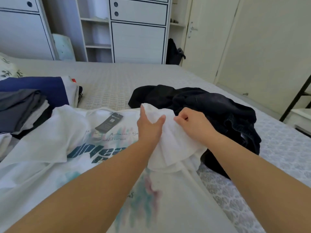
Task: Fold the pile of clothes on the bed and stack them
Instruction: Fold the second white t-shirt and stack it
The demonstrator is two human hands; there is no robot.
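Presently: white T-shirt (pixel 94 165) spread on bed (pixel 117 81); left hand (pixel 148 130) and right hand (pixel 193 125) both gripping its bunched sleeve (pixel 170 142); black clothes (pixel 210 106) just beyond.

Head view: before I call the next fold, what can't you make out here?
- White T-shirt: its print is partly hidden by both forearms, and its hem is cut off by the bottom edge.
- Hang tag: text too small.
- Folded stack: cut off by the left edge.
- Dark clothes: bunched, so the count is unclear.
- Left hand and right hand cover part of the sleeve.
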